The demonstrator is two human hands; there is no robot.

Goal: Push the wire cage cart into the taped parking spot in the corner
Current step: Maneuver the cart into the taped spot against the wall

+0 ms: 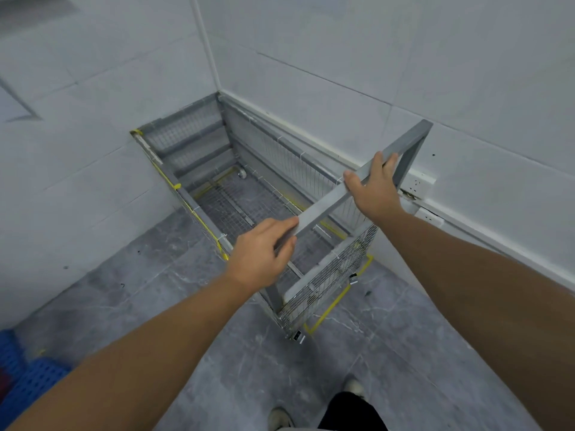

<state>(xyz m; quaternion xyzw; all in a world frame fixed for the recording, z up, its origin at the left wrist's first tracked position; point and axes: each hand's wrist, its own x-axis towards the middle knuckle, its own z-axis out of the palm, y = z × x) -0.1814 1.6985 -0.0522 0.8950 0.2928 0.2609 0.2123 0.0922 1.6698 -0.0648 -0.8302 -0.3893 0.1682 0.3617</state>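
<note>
Two shoes [281, 419] stand on the grey floor [155, 306] at the bottom of the head view. Both forearms reach forward to the wire cage cart [236, 209]. Left hand [263, 255] has its grip clenched around the near end of the grey handle bar [329, 202], and right hand [373, 189] grasps it farther along. That cart sits in the corner against both walls, with yellow tape [329, 306] showing on the floor just beside its near end. Blue plastic pallet [21, 374] lies far left.

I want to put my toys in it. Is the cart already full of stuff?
No, the wire cage cart is empty; its mesh bottom shows, and the floor's yellow tape shows through it.
</note>
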